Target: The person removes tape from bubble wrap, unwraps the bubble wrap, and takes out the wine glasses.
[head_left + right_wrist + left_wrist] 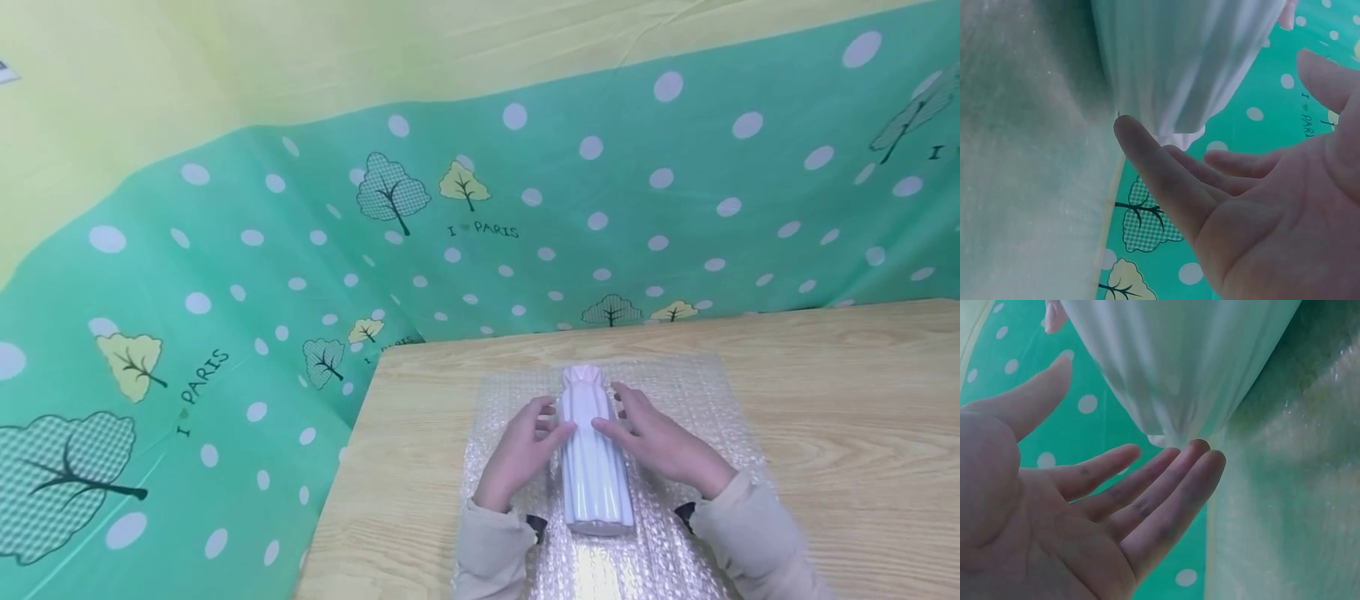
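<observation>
A white fluted vase (594, 454) with a gathered, pinkish neck lies on its side on a sheet of bubble wrap (697, 392), its neck toward the wall and its base toward the person. On its left side is the left hand (522, 450), thumb near the vase and fingers relaxed. The right hand (660, 437) flanks the other side, thumb tip at the vase's body, fingers spread. In the left wrist view the left fingers (1172, 506) extend beneath the vase's narrow end (1179, 394). The right wrist view has the right fingers (1160, 169) stretched out beside the vase (1179, 69).
The bubble wrap lies on a wood-grain table (847, 417). Behind and to the left hangs a green and yellow cloth (555, 200) with white dots and printed trees; it meets the table's back edge. Light sleeves (757, 533) and dark wrist straps (536, 527) are near the vase's base.
</observation>
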A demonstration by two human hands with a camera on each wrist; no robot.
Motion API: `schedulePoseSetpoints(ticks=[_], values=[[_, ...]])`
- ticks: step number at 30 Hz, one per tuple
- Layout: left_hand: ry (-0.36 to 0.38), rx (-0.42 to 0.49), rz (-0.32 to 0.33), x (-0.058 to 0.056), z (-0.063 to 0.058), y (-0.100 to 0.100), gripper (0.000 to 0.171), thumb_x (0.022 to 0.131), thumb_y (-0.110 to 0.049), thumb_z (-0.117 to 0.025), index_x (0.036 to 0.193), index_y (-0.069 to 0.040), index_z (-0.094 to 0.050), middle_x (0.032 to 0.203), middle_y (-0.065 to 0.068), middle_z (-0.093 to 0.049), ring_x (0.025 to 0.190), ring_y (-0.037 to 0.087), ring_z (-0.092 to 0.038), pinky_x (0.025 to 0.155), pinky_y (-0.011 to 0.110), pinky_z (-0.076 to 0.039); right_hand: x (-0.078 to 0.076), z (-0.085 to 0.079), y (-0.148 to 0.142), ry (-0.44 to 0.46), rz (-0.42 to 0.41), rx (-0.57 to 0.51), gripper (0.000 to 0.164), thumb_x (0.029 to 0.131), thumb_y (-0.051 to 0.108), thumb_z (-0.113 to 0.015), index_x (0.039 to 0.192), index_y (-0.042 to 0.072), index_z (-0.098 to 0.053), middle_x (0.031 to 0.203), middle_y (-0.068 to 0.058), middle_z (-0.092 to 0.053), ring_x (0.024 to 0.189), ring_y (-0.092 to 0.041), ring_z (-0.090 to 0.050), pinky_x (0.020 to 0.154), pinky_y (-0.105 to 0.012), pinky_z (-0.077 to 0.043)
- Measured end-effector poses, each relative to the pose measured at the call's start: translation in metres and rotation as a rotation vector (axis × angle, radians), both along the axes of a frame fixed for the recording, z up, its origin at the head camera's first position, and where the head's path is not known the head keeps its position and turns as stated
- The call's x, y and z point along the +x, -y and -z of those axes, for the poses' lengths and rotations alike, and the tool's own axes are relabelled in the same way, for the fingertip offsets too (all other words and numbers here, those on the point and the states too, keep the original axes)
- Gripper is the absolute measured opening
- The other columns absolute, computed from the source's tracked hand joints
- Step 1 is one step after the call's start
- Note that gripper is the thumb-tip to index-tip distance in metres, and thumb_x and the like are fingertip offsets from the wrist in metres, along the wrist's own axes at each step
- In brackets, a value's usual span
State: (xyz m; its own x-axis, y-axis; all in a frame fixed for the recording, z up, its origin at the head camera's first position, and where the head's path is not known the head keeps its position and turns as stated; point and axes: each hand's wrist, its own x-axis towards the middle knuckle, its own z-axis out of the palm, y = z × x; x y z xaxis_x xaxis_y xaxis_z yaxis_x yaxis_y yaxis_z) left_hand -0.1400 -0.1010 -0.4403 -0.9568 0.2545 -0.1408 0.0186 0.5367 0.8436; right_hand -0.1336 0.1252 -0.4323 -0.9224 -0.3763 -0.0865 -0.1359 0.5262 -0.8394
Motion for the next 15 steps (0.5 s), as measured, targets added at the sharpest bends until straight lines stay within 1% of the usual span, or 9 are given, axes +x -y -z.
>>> schedulePoseSetpoints(ticks=[3,6,8,11,15], values=[[-0.002,0.013,0.023,-0.001,0.003,0.0,0.068,0.094,-0.052,-0.061,0.148,-0.013,-0.044,0.134,0.012,-0.061,0.117,0.027,-0.062,0.09,0.042,-0.058,-0.001,0.002,0.001,-0.002,-0.013,-0.024,0.086,0.101,0.051,-0.048,0.154,-0.006,-0.012,0.146,-0.037,-0.035,0.122,-0.047,-0.054,0.096,-0.059,-0.052],[-0.004,0.024,0.041,-0.002,0.007,-0.001,0.067,0.094,-0.051,-0.062,0.147,-0.014,-0.044,0.135,0.011,-0.06,0.118,0.027,-0.062,0.091,0.041,-0.057,-0.001,0.004,0.002,-0.002,-0.028,-0.07,0.081,0.101,0.046,-0.053,0.153,-0.004,-0.018,0.14,-0.033,-0.042,0.118,-0.044,-0.057,0.09,-0.051,-0.058],[-0.004,0.029,0.055,-0.003,0.009,-0.001,0.066,0.094,-0.05,-0.062,0.147,-0.015,-0.045,0.135,0.011,-0.06,0.118,0.027,-0.062,0.091,0.04,-0.057,-0.002,0.006,0.003,-0.002,-0.033,-0.088,0.079,0.1,0.044,-0.055,0.153,-0.003,-0.02,0.139,-0.032,-0.042,0.116,-0.042,-0.058,0.086,-0.046,-0.059],[0.01,0.043,0.077,-0.005,0.014,-0.001,0.064,0.094,-0.048,-0.062,0.147,-0.016,-0.044,0.134,0.012,-0.061,0.117,0.027,-0.062,0.09,0.038,-0.058,-0.003,0.006,0.003,-0.007,-0.049,-0.1,0.078,0.1,0.04,-0.056,0.152,-0.006,-0.02,0.138,-0.034,-0.041,0.113,-0.04,-0.06,0.084,-0.044,-0.06],[0.054,0.088,0.085,-0.006,0.018,-0.001,0.064,0.095,-0.045,-0.063,0.149,-0.017,-0.042,0.135,0.016,-0.059,0.116,0.03,-0.063,0.086,0.036,-0.06,-0.005,0.007,0.004,0.04,-0.079,-0.127,0.078,0.101,0.038,-0.055,0.151,-0.009,-0.018,0.131,-0.032,-0.05,0.103,-0.03,-0.065,0.084,-0.042,-0.06]])
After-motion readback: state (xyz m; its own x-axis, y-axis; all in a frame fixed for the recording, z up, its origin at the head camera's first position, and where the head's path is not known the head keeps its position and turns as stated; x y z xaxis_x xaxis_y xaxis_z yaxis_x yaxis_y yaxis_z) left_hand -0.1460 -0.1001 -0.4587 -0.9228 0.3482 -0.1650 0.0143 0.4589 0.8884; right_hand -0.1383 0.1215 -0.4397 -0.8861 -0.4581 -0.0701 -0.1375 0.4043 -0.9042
